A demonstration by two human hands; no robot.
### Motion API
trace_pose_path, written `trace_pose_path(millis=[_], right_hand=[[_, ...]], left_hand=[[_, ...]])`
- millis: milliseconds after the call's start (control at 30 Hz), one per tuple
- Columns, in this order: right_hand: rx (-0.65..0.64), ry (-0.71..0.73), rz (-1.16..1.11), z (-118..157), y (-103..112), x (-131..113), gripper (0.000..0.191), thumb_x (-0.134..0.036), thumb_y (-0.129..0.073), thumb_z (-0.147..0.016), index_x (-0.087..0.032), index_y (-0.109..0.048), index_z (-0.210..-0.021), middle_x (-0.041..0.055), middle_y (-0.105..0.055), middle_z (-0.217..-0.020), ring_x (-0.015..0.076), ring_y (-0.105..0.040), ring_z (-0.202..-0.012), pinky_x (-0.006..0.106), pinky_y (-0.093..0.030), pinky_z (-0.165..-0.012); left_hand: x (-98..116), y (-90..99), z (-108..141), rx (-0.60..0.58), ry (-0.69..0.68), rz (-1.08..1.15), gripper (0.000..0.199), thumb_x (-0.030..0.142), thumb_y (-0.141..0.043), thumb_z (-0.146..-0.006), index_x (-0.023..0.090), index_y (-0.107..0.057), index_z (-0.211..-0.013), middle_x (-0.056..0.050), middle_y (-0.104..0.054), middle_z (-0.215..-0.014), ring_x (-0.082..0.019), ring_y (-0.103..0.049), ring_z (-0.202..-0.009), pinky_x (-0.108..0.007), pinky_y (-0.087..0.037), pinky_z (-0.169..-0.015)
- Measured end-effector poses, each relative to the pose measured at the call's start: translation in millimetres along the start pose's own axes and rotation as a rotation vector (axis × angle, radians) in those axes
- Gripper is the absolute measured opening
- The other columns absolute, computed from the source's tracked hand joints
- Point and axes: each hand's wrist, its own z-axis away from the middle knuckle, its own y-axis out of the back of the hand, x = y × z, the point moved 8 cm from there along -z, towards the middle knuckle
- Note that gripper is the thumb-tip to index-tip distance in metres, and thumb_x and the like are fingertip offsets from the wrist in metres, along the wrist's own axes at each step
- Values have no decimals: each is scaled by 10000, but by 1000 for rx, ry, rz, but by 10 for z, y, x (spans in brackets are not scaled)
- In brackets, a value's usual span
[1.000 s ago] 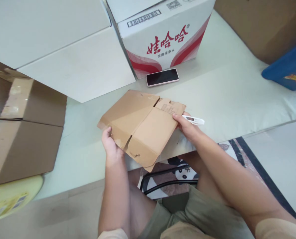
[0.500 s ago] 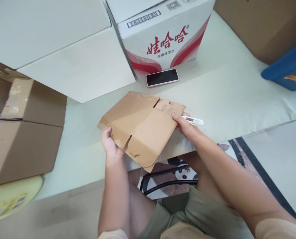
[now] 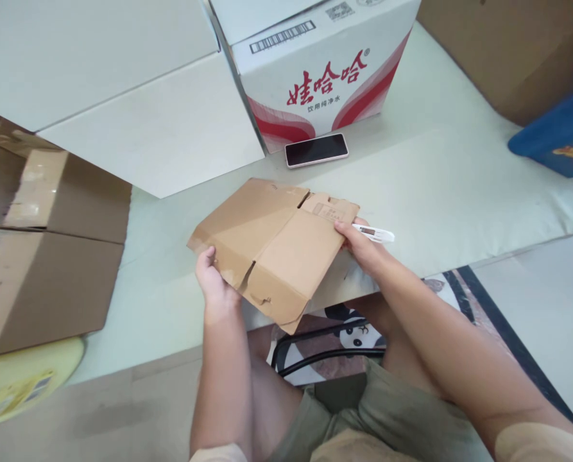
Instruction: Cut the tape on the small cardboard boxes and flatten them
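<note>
A flattened brown cardboard box [image 3: 271, 237] is held tilted above the near edge of the table, its flaps partly apart at the slits. My left hand [image 3: 213, 276] grips its lower left edge, thumb on top and fingers hidden underneath. At the right edge, my right hand [image 3: 358, 244] pinches the cardboard with the thumb on top. A white utility knife [image 3: 376, 233] sticks out to the right from that same hand. Beyond the cardboard, a phone [image 3: 317, 151] lies face up on the pale tablecloth [image 3: 435, 186].
Behind the phone stands a white and red carton [image 3: 324, 83], with large white boxes [image 3: 156, 122] to its left. Brown cartons [image 3: 69, 276] and a yellow object [image 3: 31, 378] are at the left. A blue container [image 3: 555, 138] and a brown box [image 3: 512, 58] are at the right.
The view has shifted very slightly. Both hands keep the same hold on the cardboard, which has barely moved.
</note>
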Motion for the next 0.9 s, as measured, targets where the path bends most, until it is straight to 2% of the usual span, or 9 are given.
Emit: trace_pose_path(millis=[100,167,600,900], right_hand=[[-8,2,15,-1,-11,14,514,-649,-813,-630,-242,-645,-896,9,-683,-757,187,-617,-699,333,-465,-614],[-13,4,33,-2,-18,25,517,-665,-804,-634,-243,-635,-882,11,-672,-738,189,-613,-687,337,-458,-608],[-19,40,73,-2,-34,23,489,-654,-779,-676,-232,-622,-866,4,-661,-706,181,-616,-655,336,-459,-592],[-23,20,70,20,-55,-4,509,-671,-801,-640,-245,-638,-865,16,-682,-715,193,-621,-667,342,-463,-602]], left_hand=[[9,11,68,114,52,15,185,293,-592,-790,181,-719,-866,-42,-774,-793,-194,-732,-701,-276,-588,-711],[26,-9,105,135,66,17,180,281,-579,-799,179,-718,-854,-42,-769,-785,-190,-727,-691,-275,-584,-703],[67,-59,188,156,73,42,189,280,-562,-819,171,-715,-834,-30,-762,-753,-175,-723,-644,-251,-574,-644],[64,-54,191,168,84,31,190,278,-562,-819,169,-717,-833,-40,-760,-766,-185,-714,-674,-272,-583,-692]])
